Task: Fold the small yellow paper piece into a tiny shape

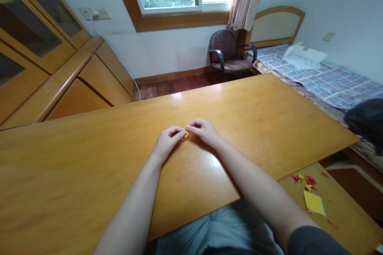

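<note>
My left hand [166, 141] and my right hand [204, 129] meet at the middle of a long wooden table [89, 167]. Both pinch a tiny yellow paper piece [186, 133] between fingertips, just above the tabletop. Most of the piece is hidden by the fingers. Both forearms rest on the near part of the table.
A lower wooden surface [344, 215] at the right carries a yellow paper sheet [313, 202] and several small red and yellow folded pieces [306, 181]. Wooden cabinets [44, 55] line the left wall. A brown office chair [227, 53] and a bed [329, 77] stand beyond the table.
</note>
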Tool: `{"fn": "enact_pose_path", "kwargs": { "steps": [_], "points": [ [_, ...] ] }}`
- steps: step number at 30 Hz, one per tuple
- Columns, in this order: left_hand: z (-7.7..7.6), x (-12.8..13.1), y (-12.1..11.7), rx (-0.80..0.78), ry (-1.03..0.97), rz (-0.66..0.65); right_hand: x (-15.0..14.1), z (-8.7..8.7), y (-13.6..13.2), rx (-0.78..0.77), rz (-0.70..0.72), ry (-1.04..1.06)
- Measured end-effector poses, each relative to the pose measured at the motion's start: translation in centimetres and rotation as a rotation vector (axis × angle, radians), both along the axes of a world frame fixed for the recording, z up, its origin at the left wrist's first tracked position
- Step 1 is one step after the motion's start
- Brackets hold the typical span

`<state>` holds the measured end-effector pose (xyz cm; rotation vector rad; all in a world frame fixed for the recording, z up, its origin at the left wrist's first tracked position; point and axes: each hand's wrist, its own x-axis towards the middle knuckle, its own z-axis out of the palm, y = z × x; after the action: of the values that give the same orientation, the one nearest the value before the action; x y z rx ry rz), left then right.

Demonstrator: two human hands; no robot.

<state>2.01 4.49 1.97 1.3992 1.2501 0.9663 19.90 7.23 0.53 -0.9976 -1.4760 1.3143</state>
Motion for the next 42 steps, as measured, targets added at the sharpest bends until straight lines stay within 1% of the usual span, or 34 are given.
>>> {"fn": "enact_pose_path", "kwargs": {
  "steps": [5, 10, 13, 17, 23, 29, 36, 42],
  "points": [
    [-0.17, 0.07, 0.01, -0.041, -0.009, 0.011, 0.02, 0.20, -0.15, -0.006, 0.007, -0.004],
    [-0.45, 0.25, 0.05, -0.070, -0.099, 0.100, -0.05, 0.32, -0.16, -0.022, -0.020, 0.018],
    [-0.48, 0.39, 0.07, -0.076, -0.137, 0.131, -0.11, 0.21, -0.12, 0.008, -0.024, 0.004],
    [-0.64, 0.43, 0.13, -0.045, -0.113, 0.110, -0.14, 0.09, -0.14, 0.062, -0.025, -0.043],
    [-0.89, 0.27, 0.22, -0.016, -0.076, 0.097, -0.07, -0.10, -0.06, 0.065, -0.021, -0.066],
    [-0.65, 0.31, 0.19, -0.031, -0.062, 0.092, -0.01, -0.18, 0.00, 0.062, -0.013, -0.044],
    [-0.53, 0.20, 0.08, -0.085, -0.121, 0.051, 0.02, -0.05, -0.06, 0.043, -0.010, -0.039],
    [-0.76, 0.32, 0.08, -0.107, -0.172, 0.094, -0.07, -0.11, -0.10, 0.065, -0.029, -0.070]
  ]
}}
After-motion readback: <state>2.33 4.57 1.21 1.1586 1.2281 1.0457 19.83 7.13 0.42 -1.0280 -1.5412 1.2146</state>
